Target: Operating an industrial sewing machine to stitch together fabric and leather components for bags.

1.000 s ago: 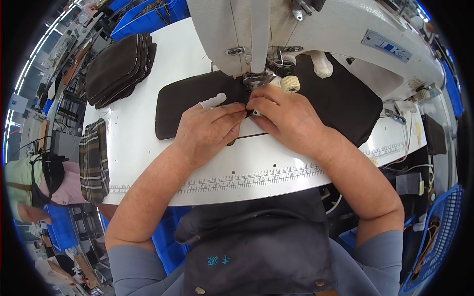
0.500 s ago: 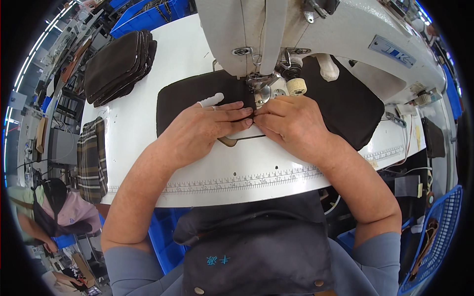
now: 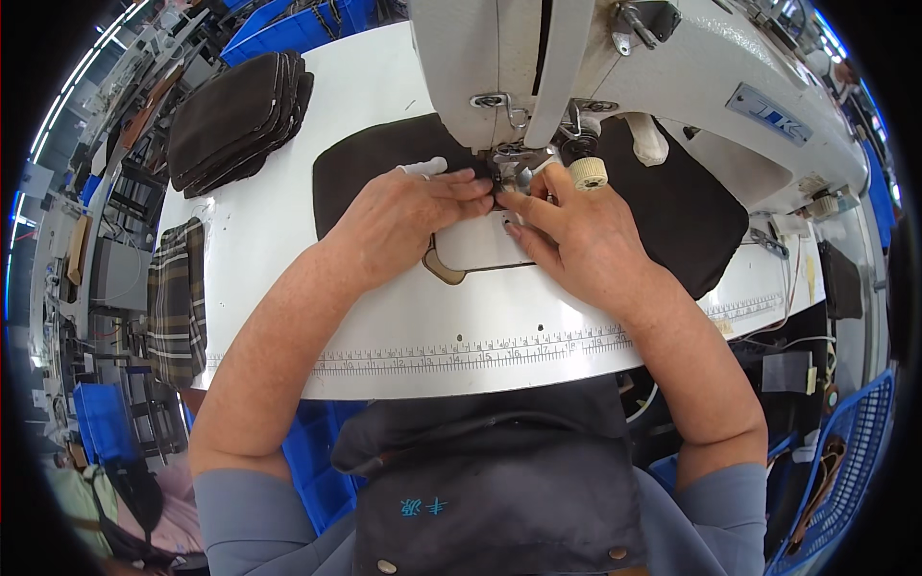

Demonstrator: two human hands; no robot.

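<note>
A dark brown fabric panel (image 3: 360, 163) lies on the white table under the sewing machine's presser foot (image 3: 514, 171). Flat along its near edge is my left hand (image 3: 408, 211), fingers stretched toward the foot, a white finger cot on one of them. My right hand (image 3: 581, 226) is just right of the foot; its index fingertip touches the fabric edge, while the thumb rests apart, lower on the machine bed. More dark fabric (image 3: 663, 211) spreads under the machine arm to the right; whether it joins the left panel is hidden. The needle cannot be made out.
The sewing machine head (image 3: 480, 67) looms over the hands. A stack of dark panels (image 3: 235, 120) sits at the far left. Plaid cloth (image 3: 178, 307) hangs over the left edge. A ruler strip (image 3: 461, 357) runs along the front. A blue basket (image 3: 840, 480) stands lower right.
The fabric's near edge has moved away from me, baring more of the machine bed. My left hand has slid forward with it. My right thumb has come away from the fingertips.
</note>
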